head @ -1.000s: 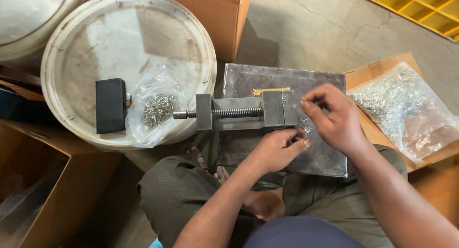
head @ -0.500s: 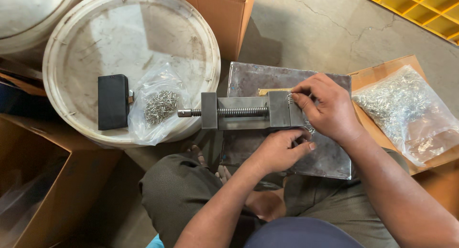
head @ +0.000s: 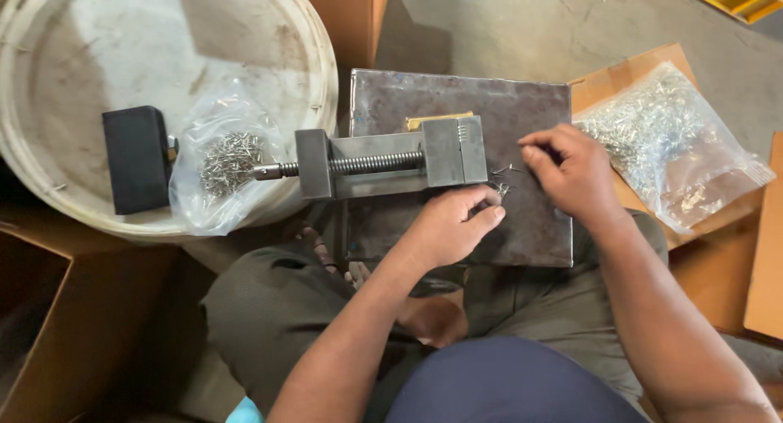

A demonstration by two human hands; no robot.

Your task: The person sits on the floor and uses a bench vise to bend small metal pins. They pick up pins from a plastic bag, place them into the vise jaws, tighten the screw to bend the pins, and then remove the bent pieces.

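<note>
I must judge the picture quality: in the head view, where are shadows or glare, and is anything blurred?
Head view: daylight is soft; a dark shadow crosses the concrete floor above the metal plate. The clear bag of small metal parts glints without strong glare. Both the left hand and right hand look sharp; the tiny piece between them is too small to make out.

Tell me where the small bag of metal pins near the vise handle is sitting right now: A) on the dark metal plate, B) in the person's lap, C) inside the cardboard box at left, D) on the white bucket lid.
D: the small clear bag of pins lies on the white bucket lid, beside the black handle, clear of the dark metal plate.
</note>
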